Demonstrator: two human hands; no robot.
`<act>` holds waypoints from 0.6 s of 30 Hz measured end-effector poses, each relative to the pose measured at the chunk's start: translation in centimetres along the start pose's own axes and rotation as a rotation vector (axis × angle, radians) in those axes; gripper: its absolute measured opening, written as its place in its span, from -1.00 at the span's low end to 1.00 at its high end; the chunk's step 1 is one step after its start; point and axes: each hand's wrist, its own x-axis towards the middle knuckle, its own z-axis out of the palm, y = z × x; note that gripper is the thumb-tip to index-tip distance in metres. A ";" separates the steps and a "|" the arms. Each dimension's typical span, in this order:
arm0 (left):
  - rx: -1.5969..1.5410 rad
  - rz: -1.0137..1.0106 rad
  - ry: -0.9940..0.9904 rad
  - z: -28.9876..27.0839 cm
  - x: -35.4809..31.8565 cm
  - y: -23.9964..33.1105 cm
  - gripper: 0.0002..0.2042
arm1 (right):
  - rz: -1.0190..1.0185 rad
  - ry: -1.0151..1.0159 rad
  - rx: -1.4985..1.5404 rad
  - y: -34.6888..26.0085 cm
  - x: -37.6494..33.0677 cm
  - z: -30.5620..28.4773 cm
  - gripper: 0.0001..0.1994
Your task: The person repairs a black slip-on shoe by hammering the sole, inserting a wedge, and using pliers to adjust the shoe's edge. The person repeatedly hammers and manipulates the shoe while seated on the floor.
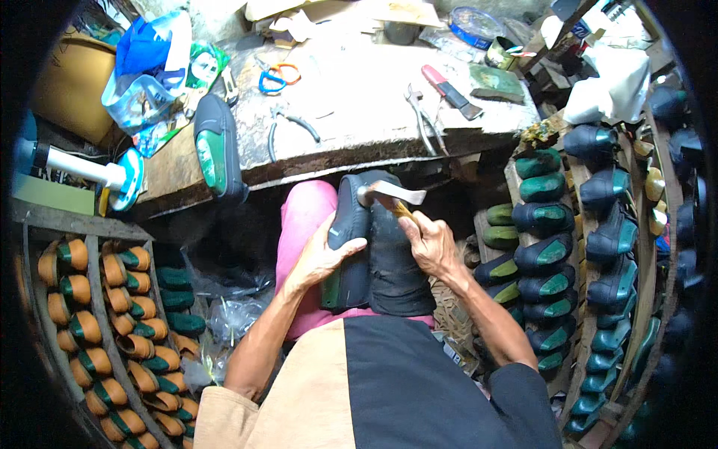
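A dark shoe (350, 217) on a green last lies lengthwise over my lap. My left hand (323, 256) is wrapped round its side, the thumb stretched across the top. In my right hand (434, 245) is a hammer (393, 193), gripped by its wooden handle. The hammer's round face is at the far end of the shoe; whether it touches cannot be made out. A second dark shoe (215, 146) with a green last showing in its opening rests at the bench's left front edge.
Across the worktable (351, 112) lie orange-and-blue scissors (278, 77), dark-handled pliers (292, 131), metal pincers (425, 120) and a red-handled knife (451, 91). Racks of tan shoes (86, 325) stand left, dark shoes (544, 254) right. A white-handled tool (93, 170) juts in at left.
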 end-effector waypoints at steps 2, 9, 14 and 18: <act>-0.019 -0.024 0.064 -0.3 0.5 0.1 0.02 | 0.064 0.143 0.250 2.7 -1.2 1.9 -0.50; 0.023 -0.138 -0.341 -7.3 0.3 4.3 -0.29 | 0.562 0.199 0.195 15.5 -5.7 5.9 -0.51; 0.536 -0.108 -0.166 -8.4 -1.9 5.6 -0.06 | 0.571 0.132 -0.103 18.3 0.5 6.8 -0.59; 0.809 0.027 0.082 -3.0 -7.2 5.2 -0.15 | 0.473 0.221 -0.266 19.6 8.7 7.3 -0.68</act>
